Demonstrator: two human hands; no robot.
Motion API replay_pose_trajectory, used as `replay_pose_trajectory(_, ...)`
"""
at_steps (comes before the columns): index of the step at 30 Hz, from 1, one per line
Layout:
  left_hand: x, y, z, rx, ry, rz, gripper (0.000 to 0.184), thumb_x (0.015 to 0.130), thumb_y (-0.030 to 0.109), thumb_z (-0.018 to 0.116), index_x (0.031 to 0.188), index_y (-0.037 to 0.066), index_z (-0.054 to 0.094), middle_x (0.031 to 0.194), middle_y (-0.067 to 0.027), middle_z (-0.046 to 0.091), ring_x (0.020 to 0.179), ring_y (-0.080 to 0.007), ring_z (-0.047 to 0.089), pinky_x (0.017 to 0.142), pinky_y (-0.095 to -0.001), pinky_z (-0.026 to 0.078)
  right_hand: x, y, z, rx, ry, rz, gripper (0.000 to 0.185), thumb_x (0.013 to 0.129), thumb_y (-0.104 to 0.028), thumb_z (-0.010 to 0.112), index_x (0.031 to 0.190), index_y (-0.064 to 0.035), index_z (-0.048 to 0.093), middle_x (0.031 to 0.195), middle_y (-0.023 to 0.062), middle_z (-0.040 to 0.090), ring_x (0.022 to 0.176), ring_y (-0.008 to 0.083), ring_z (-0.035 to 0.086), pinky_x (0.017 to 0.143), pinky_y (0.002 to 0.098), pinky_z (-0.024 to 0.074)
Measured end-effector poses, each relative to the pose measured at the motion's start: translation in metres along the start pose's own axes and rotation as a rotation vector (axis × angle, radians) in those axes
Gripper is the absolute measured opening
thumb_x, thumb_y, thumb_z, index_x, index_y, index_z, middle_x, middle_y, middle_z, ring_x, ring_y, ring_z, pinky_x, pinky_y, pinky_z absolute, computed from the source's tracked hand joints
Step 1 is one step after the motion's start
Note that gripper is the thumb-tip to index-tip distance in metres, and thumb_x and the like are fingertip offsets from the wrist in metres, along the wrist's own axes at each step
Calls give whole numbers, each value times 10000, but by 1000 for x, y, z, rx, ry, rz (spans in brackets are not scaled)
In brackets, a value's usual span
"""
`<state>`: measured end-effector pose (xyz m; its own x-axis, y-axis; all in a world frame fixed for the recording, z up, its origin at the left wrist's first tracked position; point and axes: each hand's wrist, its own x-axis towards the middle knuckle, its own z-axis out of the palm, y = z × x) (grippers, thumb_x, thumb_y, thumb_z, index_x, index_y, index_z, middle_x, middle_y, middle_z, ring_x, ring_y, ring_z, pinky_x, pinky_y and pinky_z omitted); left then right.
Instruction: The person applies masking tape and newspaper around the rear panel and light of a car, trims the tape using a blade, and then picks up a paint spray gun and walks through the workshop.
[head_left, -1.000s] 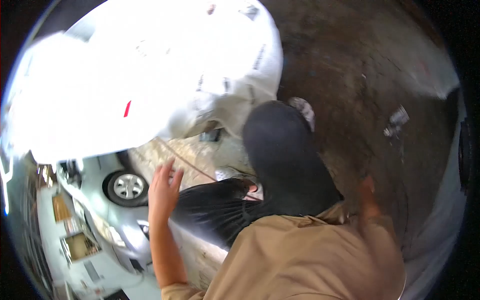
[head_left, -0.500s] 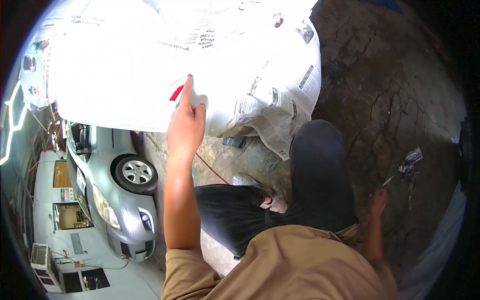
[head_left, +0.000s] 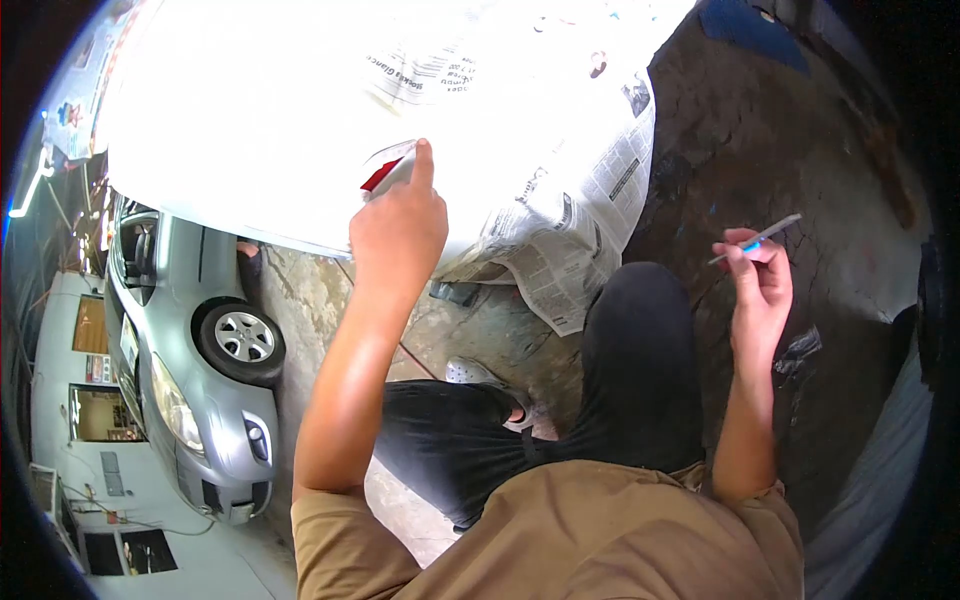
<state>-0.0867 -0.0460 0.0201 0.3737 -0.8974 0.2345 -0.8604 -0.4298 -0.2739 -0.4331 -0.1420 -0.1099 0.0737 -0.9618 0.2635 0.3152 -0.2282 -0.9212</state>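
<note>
Crossing the right grip [head_left: 762, 292], a slim tool [head_left: 768, 233] slants.

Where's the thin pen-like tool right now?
Head view, right side: the pen-like tool is pinched in the right hand, right of the bent knee, higher in the picture than the crumpled scrap on the floor.

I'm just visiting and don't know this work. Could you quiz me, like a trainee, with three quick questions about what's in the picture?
1. Which hand holds the slim tool?
2. True or false: the left hand has its index finger extended, close to the red patch.
3. Fill in the blank: printed ____ hangs over the edge of the white surface.

Key: 1. The right hand. 2. True. 3. Newspaper.
</note>
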Motion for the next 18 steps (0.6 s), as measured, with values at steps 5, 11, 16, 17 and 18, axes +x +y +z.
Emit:
replay_pose_trajectory(5,-1,-3,7,-130,54,-2,557,958,253,554,1497,122,507,889,-142,728,769,-363,702,715,-500,556,6,-40,97,311,-292,14,394,935,73,665,1300,-15,545,1034,73,677,942,156,690,850,292,552)
replay_pose_trajectory(11,-14,9,6,-352,-54,-85,592,964,282,550,1531,135,469,849,-157,719,748,-389,693,725,-509,548,60,-110,194,193,-490,-5,299,983,-40,584,1272,33,595,954,45,676,778,108,643,689,243,502)
replay_pose_trajectory(16,-24,3,20,-497,14,-112,607,958,244,564,1544,136,448,787,-158,699,722,-388,683,690,-495,539,76,-70,203,-214,-471,-42,278,993,-105,515,1227,-12,633,965,39,688,736,95,583,681,250,478)
replay_pose_trajectory(17,-25,1,26,-535,45,-117,608,957,230,567,1545,132,446,781,-158,697,718,-385,683,682,-489,539,74,-60,203,-230,-457,25,266,1004,-116,511,1216,-14,635,959,56,688,783,119,587,738,288,491)
replay_pose_trajectory(18,-26,0,33,-525,105,-81,612,949,208,577,1540,114,449,777,-140,693,685,-361,677,646,-474,534,76,-53,204,-290,-483,-1,261,1008,-116,508,1211,-14,637,962,72,688,807,144,604,763,305,496)
